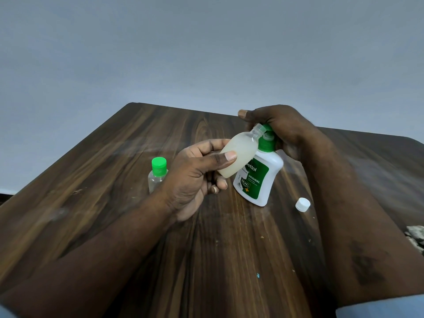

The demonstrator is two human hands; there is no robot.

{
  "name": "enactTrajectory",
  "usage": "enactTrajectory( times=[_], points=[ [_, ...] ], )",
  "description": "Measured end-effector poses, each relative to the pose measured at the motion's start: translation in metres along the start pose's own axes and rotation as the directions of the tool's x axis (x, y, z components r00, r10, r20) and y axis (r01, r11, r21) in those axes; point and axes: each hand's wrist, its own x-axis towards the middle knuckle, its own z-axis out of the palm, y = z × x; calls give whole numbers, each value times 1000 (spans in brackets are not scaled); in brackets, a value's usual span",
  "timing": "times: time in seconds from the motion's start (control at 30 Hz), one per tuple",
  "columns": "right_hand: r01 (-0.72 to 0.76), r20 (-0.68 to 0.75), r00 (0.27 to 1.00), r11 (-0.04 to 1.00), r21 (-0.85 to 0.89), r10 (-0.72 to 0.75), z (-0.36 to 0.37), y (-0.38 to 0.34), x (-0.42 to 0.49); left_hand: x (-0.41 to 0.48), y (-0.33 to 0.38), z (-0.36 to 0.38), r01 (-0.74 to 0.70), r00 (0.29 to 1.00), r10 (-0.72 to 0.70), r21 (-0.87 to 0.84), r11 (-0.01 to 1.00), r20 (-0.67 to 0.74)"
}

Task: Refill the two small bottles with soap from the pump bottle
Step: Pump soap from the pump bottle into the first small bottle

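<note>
The left hand (195,177), at centre frame, pinches the open small bottle (238,157) between thumb and fingers around its lower body. It is tipped up and to the right, so its bare neck meets the spout of the pump bottle (259,180). Just right of centre, the right hand (280,125) is curled down over the green pump head (267,143), thumb jutting to the left. The two hands sit close together, each clamped on its own bottle.

The small one looks cloudy with pale soap through most of its body, so I'd say this fill is well along. It seems a light, thin-walled thing that would give under a hard squeeze and push soap back out. A gentle hold low on the body, as here, looks right, with the neck left free. Any soap on the outside would make it slippery.

The pump bottle stands leaning on the table (114,203). I'd guess it is heavier and stiffer, but apt to tip under an off-centre press. It is best held from the top, pressing straight down.

Left of the left hand stands the second small bottle (157,177), clear and seemingly empty, partly hidden, its green cap (159,165) on. A loose white cap (302,204) lies on the wood at right of the pump bottle, presumably from the open one.
</note>
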Motion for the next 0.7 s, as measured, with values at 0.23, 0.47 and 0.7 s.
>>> enactTrajectory(
  times=[0.23, 0.47, 0.7],
  points=[
    [-17, 5, 1000, 1000, 2, 17, 1, 3, 0, -1, 0, 1, 7, 1000, -8, 10, 1000, 2],
    [1, 7, 1000, 1000, 3, -1, -1, 0, 1, -1, 0, 1, 8, 1000, -8, 3, 1000, 3],
    [-14, 21, 1000, 1000, 15, 14, -1, 3, 2, -1, 0, 1, 2, 1000, -2, 4, 1000, 2]
  ],
)
